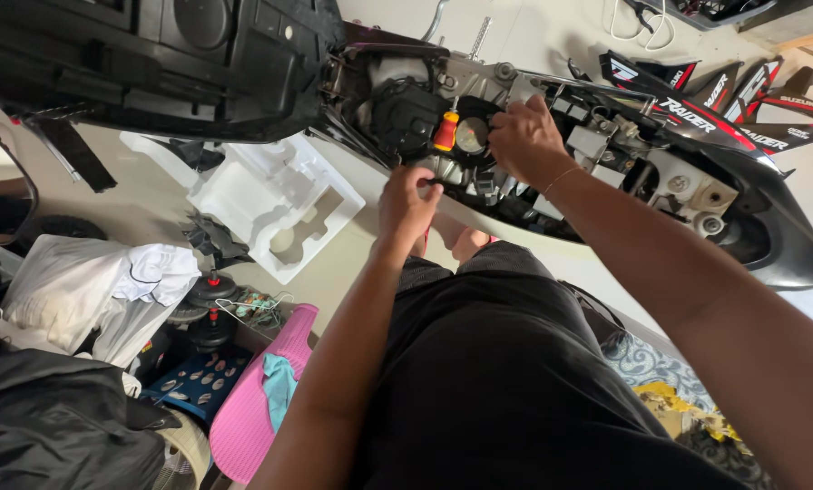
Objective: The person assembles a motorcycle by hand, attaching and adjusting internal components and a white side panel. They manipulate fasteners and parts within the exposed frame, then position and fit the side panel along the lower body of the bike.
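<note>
Resting curled on the motorcycle frame (pixel 606 136), right hand (pixel 524 136) sits beside the screwdriver (pixel 445 132); left hand (pixel 406 204) fisted below.

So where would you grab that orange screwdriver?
By the orange handle of the screwdriver, coming from above. The handle stands upright and bare among the motorcycle parts, while its shaft points down out of sight. The right hand is just beside it; the left hand sits lower.

bright, even indoor light; soft shadows; wide-angle bending at edges; near foreground slightly soft.
</note>
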